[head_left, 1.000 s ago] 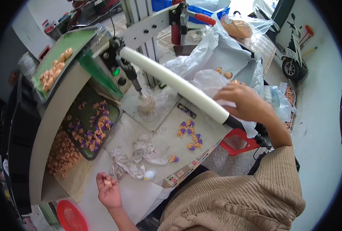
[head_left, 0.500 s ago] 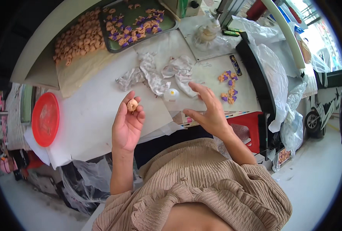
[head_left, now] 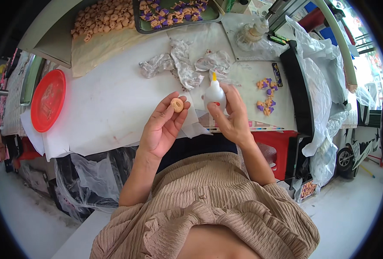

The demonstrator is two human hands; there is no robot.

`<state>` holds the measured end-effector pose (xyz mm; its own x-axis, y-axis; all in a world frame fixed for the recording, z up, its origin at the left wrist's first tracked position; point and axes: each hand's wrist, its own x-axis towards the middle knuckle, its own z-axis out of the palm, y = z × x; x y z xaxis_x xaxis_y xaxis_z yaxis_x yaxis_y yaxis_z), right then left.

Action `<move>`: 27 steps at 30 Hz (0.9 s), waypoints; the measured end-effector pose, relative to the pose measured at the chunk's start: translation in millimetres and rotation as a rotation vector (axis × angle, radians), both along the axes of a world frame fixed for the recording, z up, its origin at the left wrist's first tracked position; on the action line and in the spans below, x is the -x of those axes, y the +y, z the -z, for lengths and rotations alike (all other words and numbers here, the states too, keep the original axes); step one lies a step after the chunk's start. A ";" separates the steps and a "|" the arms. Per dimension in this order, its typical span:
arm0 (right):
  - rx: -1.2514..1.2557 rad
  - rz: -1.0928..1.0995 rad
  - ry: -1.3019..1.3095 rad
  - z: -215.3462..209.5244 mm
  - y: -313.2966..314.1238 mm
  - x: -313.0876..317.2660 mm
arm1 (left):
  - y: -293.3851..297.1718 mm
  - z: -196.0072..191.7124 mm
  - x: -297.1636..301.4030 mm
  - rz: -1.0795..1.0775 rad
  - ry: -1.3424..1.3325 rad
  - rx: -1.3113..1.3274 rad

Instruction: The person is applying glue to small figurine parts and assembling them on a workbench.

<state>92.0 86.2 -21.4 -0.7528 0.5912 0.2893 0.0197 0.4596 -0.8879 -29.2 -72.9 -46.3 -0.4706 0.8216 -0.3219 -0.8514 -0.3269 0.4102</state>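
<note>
Half-curled, the left hand (head_left: 160, 129) cradles a hollow ball (head_left: 175, 103), best held steady; the right hand (head_left: 232, 116) wraps a white bottle (head_left: 214, 93), nozzle (head_left: 215, 77) upright.

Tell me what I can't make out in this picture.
All in the head view:
Round peach piece: underside, hidden by the left hand.
White squeeze bottle: right side, covered by the right hand.
Dark green tray: far end, cut off by the picture's upper edge.
</note>
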 end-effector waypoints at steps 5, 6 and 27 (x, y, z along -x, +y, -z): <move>0.247 0.007 -0.015 -13.8 7.7 -23.4 | 16.2 6.9 -5.2 0.055 0.090 0.007; 0.431 0.049 -0.014 -17.0 7.2 -26.9 | 18.1 8.4 -6.4 0.055 0.088 0.009; -0.016 0.105 0.018 0.6 14.3 -31.3 | 30.5 22.9 -15.9 0.044 0.227 0.085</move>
